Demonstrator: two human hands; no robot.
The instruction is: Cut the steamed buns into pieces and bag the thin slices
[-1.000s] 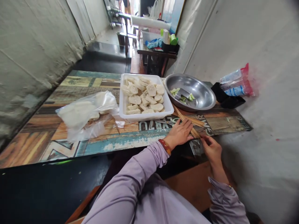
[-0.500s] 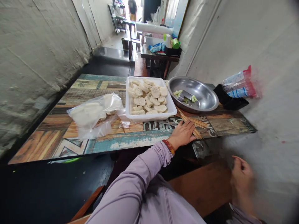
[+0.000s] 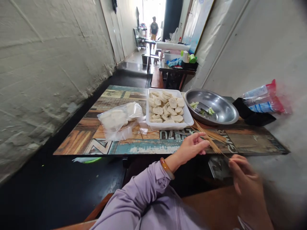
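Observation:
My right hand (image 3: 248, 179) pinches the near end of a thin bamboo skewer at the table's front edge. The rest of the bamboo skewers (image 3: 217, 135) lie in a loose bundle on the table. Just left of them, my left hand (image 3: 192, 148) is held with fingers apart and nothing visible in it. Behind it stands a white plastic tub (image 3: 169, 126) heaped with thick, pale, round food slices (image 3: 165, 107). A steel bowl (image 3: 224, 108) to its right holds some pale green pieces and a flat metal blade-like piece (image 3: 203, 108).
A clear plastic bag (image 3: 120, 119) of pale food lies left of the tub. At the right end, a black holder (image 3: 254, 113) carries red-and-blue plastic packages (image 3: 261, 97) by the wall. Farther back are another cluttered table (image 3: 177, 67) and a standing person (image 3: 153, 28).
My left hand has lifted off the skewers. My right hand has come up and left to the table edge and now grips a skewer's end. The view has tilted up and shifted left.

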